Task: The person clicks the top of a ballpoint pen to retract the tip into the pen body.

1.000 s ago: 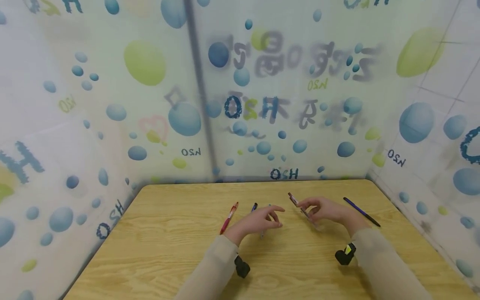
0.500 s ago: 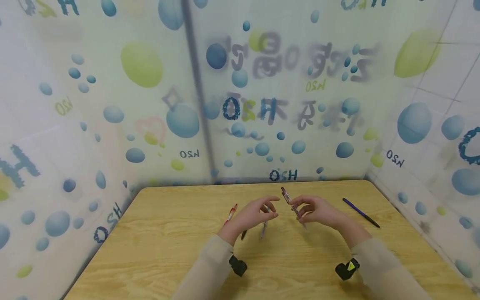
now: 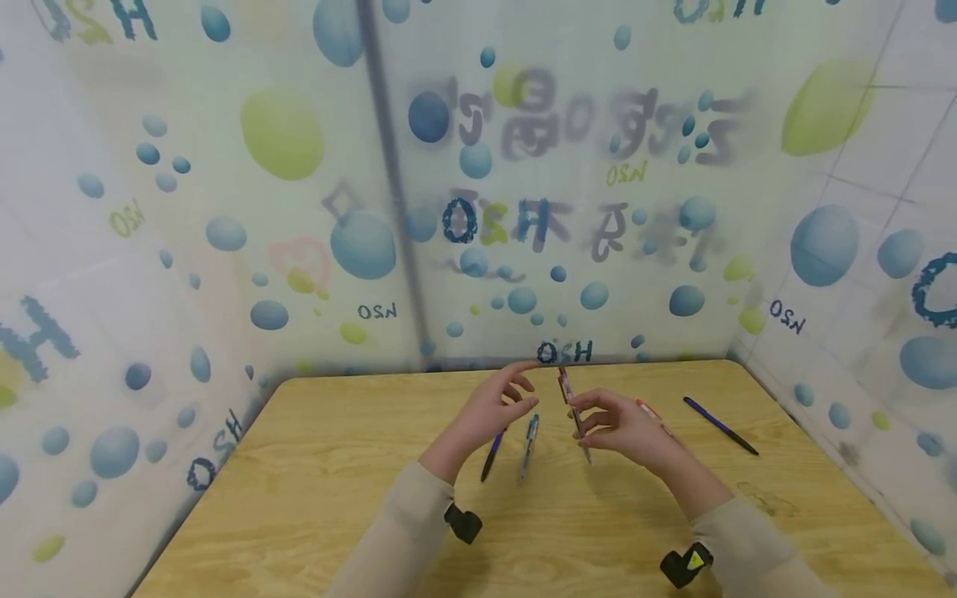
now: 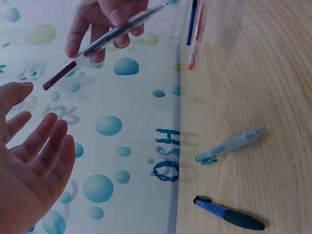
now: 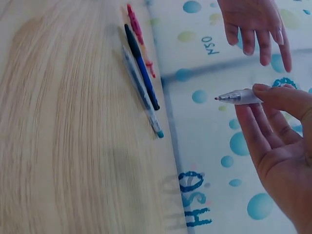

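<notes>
My right hand (image 3: 624, 425) pinches a clear-barrelled pen with a dark red end (image 4: 105, 41) between thumb and fingers, raised above the table. In the head view the pen stands nearly upright, and its metal tip shows in the right wrist view. My left hand (image 3: 489, 407) is raised to the left of it, fingers spread and loosely bent, holding nothing. Below and between the hands lie a clear pen with a light blue clip (image 3: 528, 448) and a blue-and-black pen (image 3: 492, 455), side by side on the table.
A blue pen with a black end (image 3: 720, 425) lies at the right of the wooden table (image 3: 299, 498). Near it a red pen (image 3: 650, 411) is partly covered by the right hand. Another pinkish-red pen (image 5: 135, 24) lies beyond the blue-and-black one. A bubble-patterned curtain (image 3: 478, 291) borders the table's back.
My right hand has lifted its pen and tilted it more upright, moving left. My left hand has risen and shifted left, uncovering the two middle pens and covering the left red pen.
</notes>
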The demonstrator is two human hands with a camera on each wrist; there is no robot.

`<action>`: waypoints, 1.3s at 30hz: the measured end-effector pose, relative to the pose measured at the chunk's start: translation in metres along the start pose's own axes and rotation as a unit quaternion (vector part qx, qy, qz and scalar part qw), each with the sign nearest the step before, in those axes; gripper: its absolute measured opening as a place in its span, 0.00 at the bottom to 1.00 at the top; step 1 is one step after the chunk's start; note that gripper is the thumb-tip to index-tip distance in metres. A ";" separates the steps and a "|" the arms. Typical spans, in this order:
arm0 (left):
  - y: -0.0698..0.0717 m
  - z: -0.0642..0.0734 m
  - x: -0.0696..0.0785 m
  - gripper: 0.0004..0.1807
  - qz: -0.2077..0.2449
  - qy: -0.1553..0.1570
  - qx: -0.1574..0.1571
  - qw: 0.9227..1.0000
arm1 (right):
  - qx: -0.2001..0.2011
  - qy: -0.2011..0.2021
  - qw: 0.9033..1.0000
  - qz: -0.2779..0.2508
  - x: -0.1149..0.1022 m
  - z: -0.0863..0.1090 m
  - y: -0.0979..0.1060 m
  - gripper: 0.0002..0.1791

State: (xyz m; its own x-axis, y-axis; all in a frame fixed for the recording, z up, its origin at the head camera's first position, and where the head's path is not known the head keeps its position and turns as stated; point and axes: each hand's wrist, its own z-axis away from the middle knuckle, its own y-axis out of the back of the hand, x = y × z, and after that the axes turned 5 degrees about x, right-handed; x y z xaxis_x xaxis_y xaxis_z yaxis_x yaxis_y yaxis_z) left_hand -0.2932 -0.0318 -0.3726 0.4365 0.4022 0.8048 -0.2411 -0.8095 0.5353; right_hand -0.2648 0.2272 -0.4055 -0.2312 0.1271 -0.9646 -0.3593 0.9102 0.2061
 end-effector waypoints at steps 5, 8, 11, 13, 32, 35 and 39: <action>0.001 0.003 0.007 0.33 0.002 -0.017 0.026 1.000 | 0.006 0.035 0.999 -0.019 -0.009 0.001 -0.013 0.27; 0.001 0.007 0.014 0.36 0.003 -0.035 0.022 0.999 | 0.002 0.048 0.998 -0.026 -0.013 0.003 -0.019 0.27; 0.001 0.010 0.024 0.36 0.000 -0.054 0.017 0.998 | 0.001 0.061 0.998 -0.024 -0.015 0.004 -0.023 0.27; 0.001 0.011 0.028 0.36 0.000 -0.062 0.017 0.998 | 0.005 0.069 0.997 -0.019 -0.017 0.005 -0.026 0.27; -0.005 0.026 0.039 0.43 0.022 -0.066 0.016 0.997 | 0.022 0.082 0.996 -0.025 -0.030 0.008 -0.045 0.23; -0.004 0.028 0.039 0.44 0.027 -0.073 0.015 0.997 | 0.025 0.082 0.996 -0.023 -0.033 0.009 -0.048 0.23; -0.004 0.031 0.038 0.43 0.026 -0.083 0.021 0.996 | 0.028 0.080 0.996 -0.022 -0.037 0.010 -0.050 0.23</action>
State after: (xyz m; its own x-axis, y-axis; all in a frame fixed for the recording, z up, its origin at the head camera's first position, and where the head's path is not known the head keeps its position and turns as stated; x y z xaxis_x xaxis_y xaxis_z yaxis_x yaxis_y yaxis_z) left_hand -0.2490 -0.0263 -0.3519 0.5621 0.2860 0.7760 -0.2330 -0.8456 0.4804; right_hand -0.2289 0.1811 -0.3821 -0.3593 0.0258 -0.9329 -0.3231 0.9343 0.1503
